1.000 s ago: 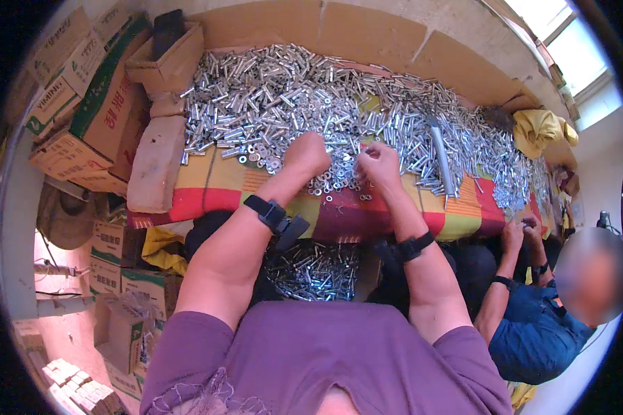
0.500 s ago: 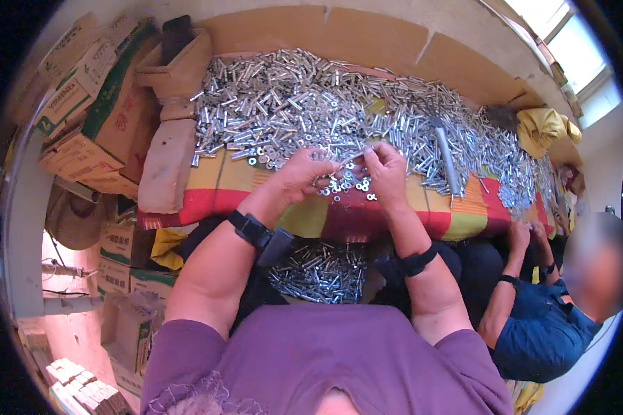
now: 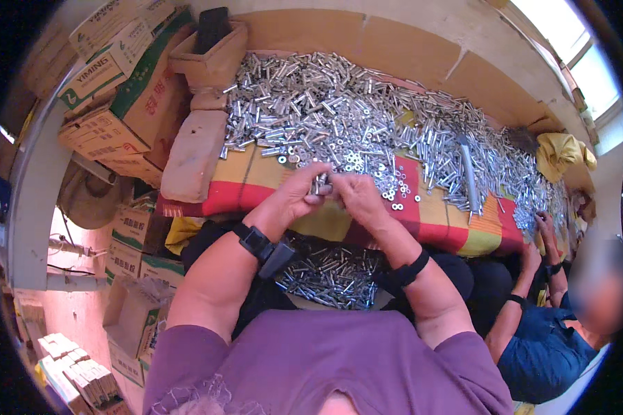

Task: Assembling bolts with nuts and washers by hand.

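Observation:
My left hand (image 3: 302, 192) is closed around small shiny metal parts (image 3: 320, 181), apparently bolt pieces, above the near edge of a checked cloth (image 3: 318, 225). Against it, my right hand (image 3: 360, 199) is pinched at the same parts; its fingertips partly hide them, so exactly what it grips is unclear. Just beyond both hands spreads a large heap of silvery metal sleeves and bolts (image 3: 311, 97). Loose washers and nuts (image 3: 396, 190) lie on the cloth to the right of my right hand.
Below the cloth edge is a pile of bolts (image 3: 332, 277). A grey metal bar (image 3: 469, 176) lies on the heap. At left stand a brick-like block (image 3: 195, 155), a clay-coloured trough (image 3: 208, 54) and cardboard boxes (image 3: 111, 135). A co-worker (image 3: 543, 353) works at the right.
My hands have come together; the right moved in against the left, and the pin-like part that stretched between them is now mostly hidden. The view has shifted slightly.

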Tool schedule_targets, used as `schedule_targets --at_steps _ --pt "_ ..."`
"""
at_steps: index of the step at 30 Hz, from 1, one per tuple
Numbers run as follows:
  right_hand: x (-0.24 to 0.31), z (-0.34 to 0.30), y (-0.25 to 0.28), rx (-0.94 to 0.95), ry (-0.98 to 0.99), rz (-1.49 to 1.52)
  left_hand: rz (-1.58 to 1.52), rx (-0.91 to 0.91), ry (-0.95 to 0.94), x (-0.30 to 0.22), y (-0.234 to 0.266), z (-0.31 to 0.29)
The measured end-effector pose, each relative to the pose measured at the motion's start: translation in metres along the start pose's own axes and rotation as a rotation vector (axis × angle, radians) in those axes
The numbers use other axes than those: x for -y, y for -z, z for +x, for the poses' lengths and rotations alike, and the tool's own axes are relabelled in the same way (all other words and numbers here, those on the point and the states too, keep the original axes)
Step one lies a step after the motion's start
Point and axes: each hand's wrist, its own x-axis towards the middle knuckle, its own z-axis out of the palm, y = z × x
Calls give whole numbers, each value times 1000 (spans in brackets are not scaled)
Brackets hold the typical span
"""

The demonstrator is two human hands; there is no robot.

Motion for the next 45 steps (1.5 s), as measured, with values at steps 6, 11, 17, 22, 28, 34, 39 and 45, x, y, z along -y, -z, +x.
schedule_targets --at_steps 6,11,17,22,28,34,39,45 --pt "-29 44 48 -530 198 -692 83 -97 -224 -45 33 12" --pt "-32 57 63 -242 11 -1099 1186 -598 -595 -71 17 30" --pt "-25 45 66 -351 167 -976 2181 -550 -645 -59 -2 48" --pt "13 15 57 -534 242 -559 2282 -563 -654 -58 2 37" --pt "5 1 47 -478 231 81 2131 -729 -701 -62 21 31" --pt "24 0 42 -498 285 239 628 -151 -230 -52 0 13" --pt "35 14 28 -501 222 344 359 25 -66 -31 -5 -3" --pt "29 18 27 -392 147 240 422 93 -103 -26 -3 -10"
